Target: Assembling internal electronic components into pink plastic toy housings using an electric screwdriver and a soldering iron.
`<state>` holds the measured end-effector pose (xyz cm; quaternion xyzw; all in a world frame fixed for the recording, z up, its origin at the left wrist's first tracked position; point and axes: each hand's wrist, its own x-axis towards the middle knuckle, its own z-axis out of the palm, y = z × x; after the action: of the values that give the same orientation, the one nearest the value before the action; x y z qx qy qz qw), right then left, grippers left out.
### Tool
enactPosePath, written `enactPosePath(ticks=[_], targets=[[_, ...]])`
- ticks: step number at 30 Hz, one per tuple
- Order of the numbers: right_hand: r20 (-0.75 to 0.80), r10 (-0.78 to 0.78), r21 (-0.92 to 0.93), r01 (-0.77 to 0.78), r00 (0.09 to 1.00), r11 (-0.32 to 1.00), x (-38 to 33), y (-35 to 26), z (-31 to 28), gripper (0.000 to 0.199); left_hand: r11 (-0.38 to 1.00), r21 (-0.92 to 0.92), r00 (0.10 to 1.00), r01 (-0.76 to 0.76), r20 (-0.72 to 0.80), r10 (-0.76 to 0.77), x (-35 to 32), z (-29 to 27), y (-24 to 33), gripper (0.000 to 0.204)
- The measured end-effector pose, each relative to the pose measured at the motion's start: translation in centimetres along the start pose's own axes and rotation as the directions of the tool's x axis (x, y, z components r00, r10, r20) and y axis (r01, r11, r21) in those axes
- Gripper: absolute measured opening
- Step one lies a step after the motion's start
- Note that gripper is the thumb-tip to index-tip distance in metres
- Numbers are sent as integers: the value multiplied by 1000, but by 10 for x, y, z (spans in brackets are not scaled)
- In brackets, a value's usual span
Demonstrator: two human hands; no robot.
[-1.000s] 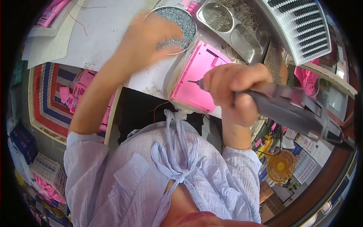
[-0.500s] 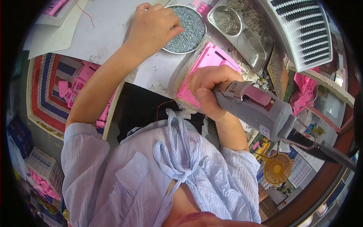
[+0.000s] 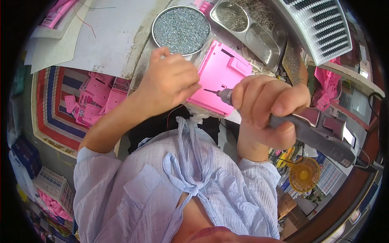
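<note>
In my right hand (image 3: pixel 269 109) is a grey electric screwdriver (image 3: pixel 320 135), its thin bit pointing left across the pink plastic housing (image 3: pixel 216 73). Just left of the bit's tip is my left hand (image 3: pixel 172 79), thumb and fingers pinched together; whatever they hold is too small or hidden to make out. The pink housing lies flat on a clear-wrapped support at the table's near edge. Beyond my left hand stands a round metal dish of small silvery screws (image 3: pixel 182 30).
A steel compartment tray (image 3: pixel 259 48) with small metal parts stands beyond the housing, beside a ridged white rack (image 3: pixel 324 30). At left, a striped-cloth-lined bin (image 3: pixel 50 117) holds pink parts (image 3: pixel 97 95). A yellow round fan (image 3: pixel 304 174) stands at lower right.
My left hand has left the screw dish and come down toward the housing. My right hand has turned the screwdriver so that its bit points left over the housing.
</note>
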<state>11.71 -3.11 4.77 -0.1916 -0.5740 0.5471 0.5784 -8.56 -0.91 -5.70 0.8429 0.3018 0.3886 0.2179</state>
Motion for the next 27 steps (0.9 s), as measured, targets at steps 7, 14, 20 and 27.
enactPosePath(ticks=[7,14,20,27], targets=[[-4,22,26,-22,1000,999,-7,-4,10,26,993,-97,997,-65,-56,60,-16,6,15,18],[-15,64,50,-64,998,997,-17,-1,17,26,988,-124,994,-96,34,101,-18,1,13,23],[-178,155,-37,-164,972,986,-37,25,29,29,980,-197,966,-20,250,70,-1,-9,1,39],[-18,154,-259,-154,988,954,-46,40,26,23,998,-37,936,-47,348,57,-13,8,-4,43]])
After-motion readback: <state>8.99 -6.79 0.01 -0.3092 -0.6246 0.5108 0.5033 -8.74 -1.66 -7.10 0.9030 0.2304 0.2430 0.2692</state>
